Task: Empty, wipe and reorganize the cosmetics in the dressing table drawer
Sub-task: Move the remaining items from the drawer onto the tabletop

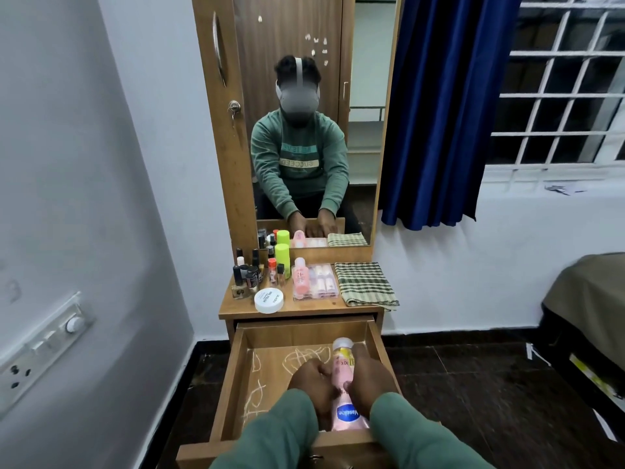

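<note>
Pink plastic Vaseline lotion bottle (pixel 345 384) sits inside the open wooden drawer (pixel 243 367), grasped on either side by the left hand (pixel 313 380) and right hand (pixel 370 374); green checked cloth (pixel 367 282) lies on the worktop (pixel 304 308).

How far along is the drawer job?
Emptying looks nearly done: most cosmetics stand on the tabletop. Left hand and right hand grip the pink Vaseline bottle in the drawer. Wiping seems left: pale scribbles mark the drawer floor, the checked cloth lies folded. Reorganizing follows.

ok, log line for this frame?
drawer: open | left hand: grips Vaseline bottle in drawer | right hand: grips same bottle | checked cloth: folded on tabletop
</note>
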